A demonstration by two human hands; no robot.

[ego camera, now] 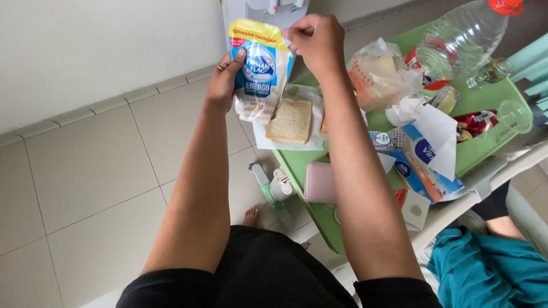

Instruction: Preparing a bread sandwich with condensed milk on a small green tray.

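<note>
You are holding a soft plastic pouch (258, 71), blue and white with a yellow band across its top, upright in the air above a slice of toasted bread (291, 120) that lies on white paper on the green worktop (485, 102). Your left hand (225, 80) is closed around the pouch's side and your right hand (317, 40) pinches its top right corner between fingertips, which looks like the opening step. A firm tear or twist at that corner seems called for, keeping the pouch upright, with the clear plastic bottle (462, 37) and bagged bread (379, 74) well aside.
</note>
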